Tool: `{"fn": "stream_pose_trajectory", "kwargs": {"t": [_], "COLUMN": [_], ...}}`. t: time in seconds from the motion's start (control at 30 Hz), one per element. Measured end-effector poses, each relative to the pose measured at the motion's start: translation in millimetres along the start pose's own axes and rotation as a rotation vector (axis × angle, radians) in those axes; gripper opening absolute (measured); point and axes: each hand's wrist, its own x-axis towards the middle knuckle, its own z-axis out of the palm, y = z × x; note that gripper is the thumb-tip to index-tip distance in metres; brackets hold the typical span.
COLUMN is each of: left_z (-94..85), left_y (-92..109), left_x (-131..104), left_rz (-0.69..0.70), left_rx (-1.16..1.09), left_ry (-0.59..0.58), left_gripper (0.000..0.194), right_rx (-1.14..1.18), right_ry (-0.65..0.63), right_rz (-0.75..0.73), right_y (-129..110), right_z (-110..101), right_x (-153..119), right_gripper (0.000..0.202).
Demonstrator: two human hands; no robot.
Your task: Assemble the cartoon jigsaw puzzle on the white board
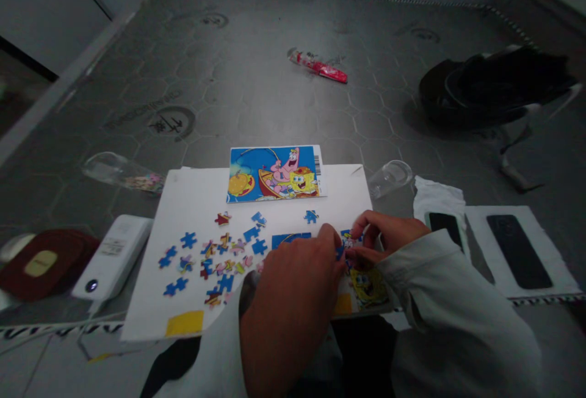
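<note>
Both my hands meet at the right side of a white board. My left hand is closed, its fingertips pinching at a small blue jigsaw piece. Beside it my right hand has thumb and forefinger closed on a jigsaw piece with a pink cartoon face. Joined pieces showing a yellow character lie under my right wrist. A blue joined strip shows behind my left hand, which hides the rest. Loose jigsaw pieces are scattered to the left. A picture card lies at the board's far edge.
A clear tube with small pieces and a white power bank lie left, near a brown case. An empty clear tube, tissue and phone box sit right. Farther off are a red-ended tube and black bag.
</note>
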Motion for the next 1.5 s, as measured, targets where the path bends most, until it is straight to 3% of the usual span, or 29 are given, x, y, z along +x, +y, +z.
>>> {"fn": "stream_pose_trajectory", "kwargs": {"t": [0.3, 0.6, 1.07, 1.5], "left_z": [2.5, -17.8, -1.2, 2.1], "left_y": [1.7, -10.9, 5.8, 3.3], "left_x": [0.5, -7.2, -13.1, -7.5], "left_rz": [-0.011, -0.076, 0.029, 0.073], "left_rx": [0.028, 0.107, 0.133, 0.107], "left_ry": [0.067, 0.194, 0.015, 0.01], "left_gripper": [0.012, 0.01, 0.01, 0.01], "right_rx": [-0.006, -0.033, 0.014, 0.026], "right_ry": [0.02, 0.019, -0.01, -0.022], "right_rz": [-0.029, 0.013, 0.02, 0.038], "right_y": [-1.0, -0.8, -2.3, -4.7], "right_z": [-0.5, 2.2, -0.3, -1.8], "right_x": [-1.2, 1.1, -0.4, -1.1], "right_gripper": [0.015, 0.021, 0.018, 0.019]}}
